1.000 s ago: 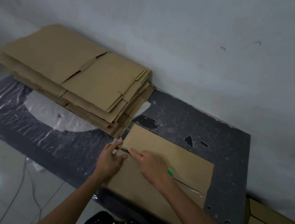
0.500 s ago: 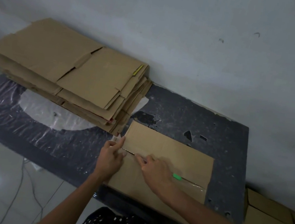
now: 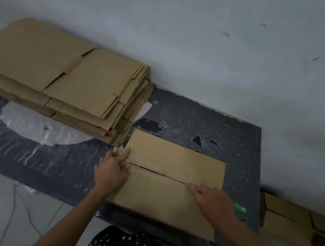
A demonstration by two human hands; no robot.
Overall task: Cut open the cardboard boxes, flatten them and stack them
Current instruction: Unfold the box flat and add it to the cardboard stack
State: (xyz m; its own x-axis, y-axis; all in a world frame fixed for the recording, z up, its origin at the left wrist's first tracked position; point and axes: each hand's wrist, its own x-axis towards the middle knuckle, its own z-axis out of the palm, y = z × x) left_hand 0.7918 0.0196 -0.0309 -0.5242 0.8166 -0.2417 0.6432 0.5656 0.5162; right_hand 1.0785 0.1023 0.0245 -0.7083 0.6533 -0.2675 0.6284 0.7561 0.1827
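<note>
A closed brown cardboard box (image 3: 174,161) lies on a dark mat in front of me, its two top flaps meeting in a seam across the middle. My left hand (image 3: 112,171) rests on the box's left end, fingers pressing at the start of the seam. My right hand (image 3: 213,202) grips a cutter with a green handle (image 3: 240,207), its tip on the seam at about two thirds of the way to the right. The seam left of the blade looks slit. A stack of flattened boxes (image 3: 57,74) lies at the back left against the wall.
The dark mat (image 3: 243,150) is partly covered with clear plastic film (image 3: 3,134) on the left. More unopened boxes (image 3: 288,218) stand at the right by the wall. Cables (image 3: 12,205) run over the white tiled floor at the lower left.
My right hand has drawn the cutter to the right along the seam, from the left end toward the right side. The left hand stays at the left end of the box.
</note>
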